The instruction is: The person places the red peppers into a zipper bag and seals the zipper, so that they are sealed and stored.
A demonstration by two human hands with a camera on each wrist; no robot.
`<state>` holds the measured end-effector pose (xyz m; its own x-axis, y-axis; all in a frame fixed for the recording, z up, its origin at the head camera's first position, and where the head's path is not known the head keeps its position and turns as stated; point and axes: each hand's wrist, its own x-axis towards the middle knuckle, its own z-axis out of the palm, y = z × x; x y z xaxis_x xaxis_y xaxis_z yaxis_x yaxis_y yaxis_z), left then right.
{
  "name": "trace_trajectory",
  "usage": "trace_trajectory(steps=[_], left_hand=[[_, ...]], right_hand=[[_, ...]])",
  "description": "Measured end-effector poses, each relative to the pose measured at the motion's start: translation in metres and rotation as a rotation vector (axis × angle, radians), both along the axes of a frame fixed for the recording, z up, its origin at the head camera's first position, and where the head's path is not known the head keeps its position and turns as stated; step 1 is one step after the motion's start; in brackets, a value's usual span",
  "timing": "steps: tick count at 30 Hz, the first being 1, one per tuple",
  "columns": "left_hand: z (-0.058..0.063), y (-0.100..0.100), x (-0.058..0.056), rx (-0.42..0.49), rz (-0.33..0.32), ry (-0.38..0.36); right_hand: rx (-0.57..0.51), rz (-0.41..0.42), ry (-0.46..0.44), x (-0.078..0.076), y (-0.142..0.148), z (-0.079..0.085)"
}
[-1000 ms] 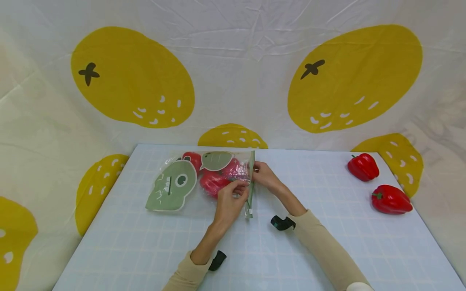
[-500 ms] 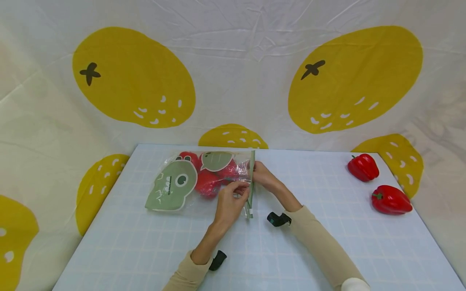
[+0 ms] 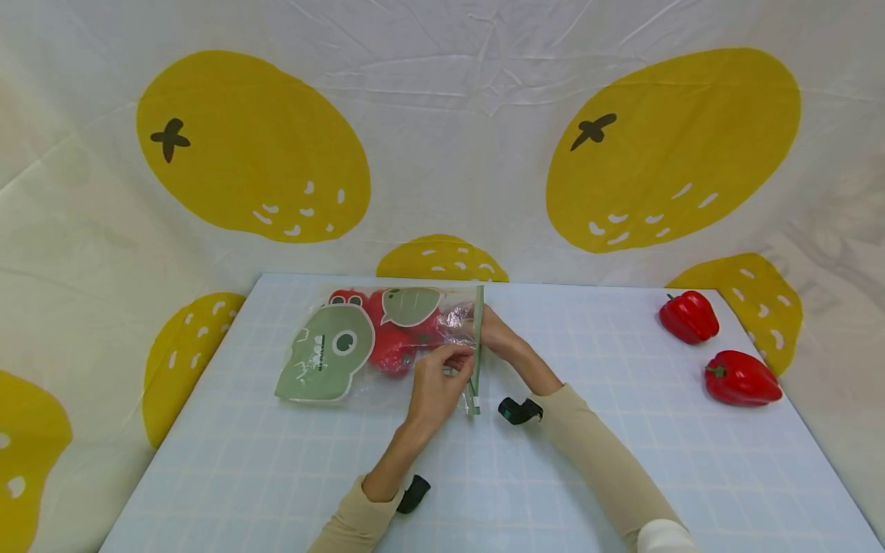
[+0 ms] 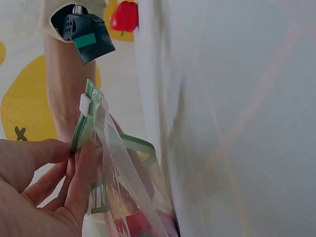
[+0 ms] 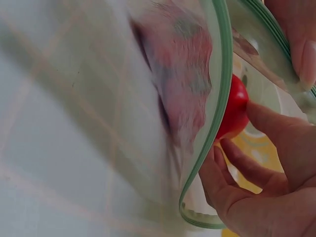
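A clear slider zip bag with a green cartoon print lies on the table, several red bell peppers inside it. My left hand pinches the edge of its mouth between thumb and fingers; the white slider sits near that grip. Through the opening reaches my right hand, its fingers partly behind the plastic. In the right wrist view the mouth gapes, and the spread fingertips of the right hand touch the near end of a red pepper without wrapping round it.
Two loose red bell peppers, one farther back and one nearer, lie at the table's right side. Behind the pale checked table hangs a cloth printed with yellow fruit.
My right hand has moved left, deeper into the bag's mouth. Inside, the peppers have shifted left towards the cartoon print. The left hand has stayed at the bag's edge.
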<state>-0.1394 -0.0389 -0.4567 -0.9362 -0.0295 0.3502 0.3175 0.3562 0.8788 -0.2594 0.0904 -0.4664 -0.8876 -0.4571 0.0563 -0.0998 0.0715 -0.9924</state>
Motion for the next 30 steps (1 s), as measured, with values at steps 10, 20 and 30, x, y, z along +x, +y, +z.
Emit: trace_trajectory(steps=[10,20,30], left_hand=[[0.0,0.0,0.001,-0.009,0.005,0.016],[0.0,0.0,0.0,-0.014,0.037,0.009],[0.0,0.0,-0.001,-0.019,0.046,0.014]], right_hand=[[0.025,0.004,0.005,-0.002,0.002,-0.001],[0.225,-0.007,-0.01,0.003,0.015,0.01],[0.264,0.024,-0.032,0.01,0.033,0.015]])
